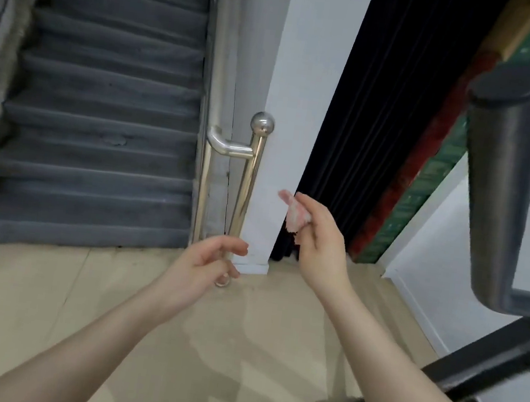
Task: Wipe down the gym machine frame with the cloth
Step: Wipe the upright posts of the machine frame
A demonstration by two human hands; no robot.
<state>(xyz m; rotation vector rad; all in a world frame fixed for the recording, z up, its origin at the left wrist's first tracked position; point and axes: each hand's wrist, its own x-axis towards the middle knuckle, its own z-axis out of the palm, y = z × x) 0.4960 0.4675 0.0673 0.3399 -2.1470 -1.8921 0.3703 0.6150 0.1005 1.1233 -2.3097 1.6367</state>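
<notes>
Hands raised between strokes, cloth held clear of the machine frame.

Right hand (315, 240) pinches a small bunched pink cloth (295, 213) in its fingertips, in mid-air before a white pillar (289, 103); left hand (205, 267) hangs loosely curled and holds nothing. The dark machine frame (506, 183) stands well apart at the right edge, with a lower bar (484, 364) crossing beneath the forearm. Judged step: repositioning, no wiping contact. Next move calls for carrying the cloth rightward and pressing it flat against the upright tube.
</notes>
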